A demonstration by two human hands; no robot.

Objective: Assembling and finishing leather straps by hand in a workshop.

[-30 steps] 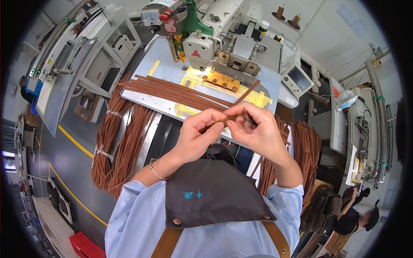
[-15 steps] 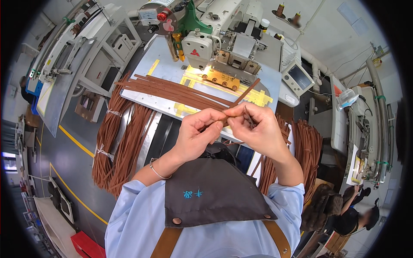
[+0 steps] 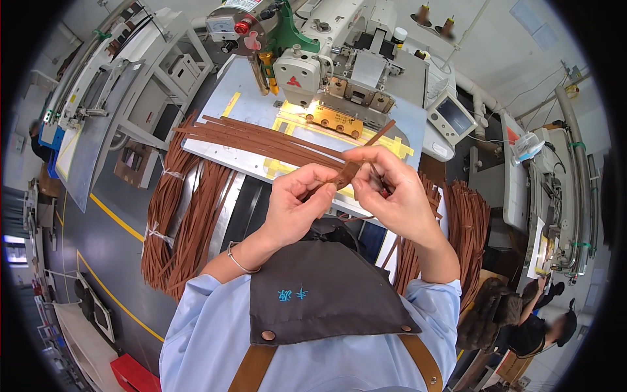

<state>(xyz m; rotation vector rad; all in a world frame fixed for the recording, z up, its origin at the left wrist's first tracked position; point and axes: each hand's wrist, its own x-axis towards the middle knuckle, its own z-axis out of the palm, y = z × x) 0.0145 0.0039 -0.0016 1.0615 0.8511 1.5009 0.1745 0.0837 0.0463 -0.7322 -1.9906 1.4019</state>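
Observation:
A narrow brown strap (image 3: 347, 174) is bent between my two hands, in front of the sewing machine. My left hand (image 3: 295, 201) pinches it between thumb and fingertips. My right hand (image 3: 400, 196) is at the other side of the strap, its index finger reaching over the end and its thumb lower. Something slim and dark, with a bit of red beside it, shows within the curled right fingers; its kind cannot be made out. Just beyond my hands, a row of loose brown straps (image 3: 261, 141) lies across the machine's table.
The sewing machine (image 3: 297, 75) has a brass-coloured clamp plate (image 3: 333, 119) over yellow tape. Tied bundles of brown straps hang at the left (image 3: 163, 222) and right (image 3: 467, 225). A control screen (image 3: 452, 116) stands to the right. Another person (image 3: 532, 333) is at the far right.
My right index finger and thumb have spread apart and the right hand has shifted slightly up. The strap between my hands now shows more of its flat face. My left hand has barely moved.

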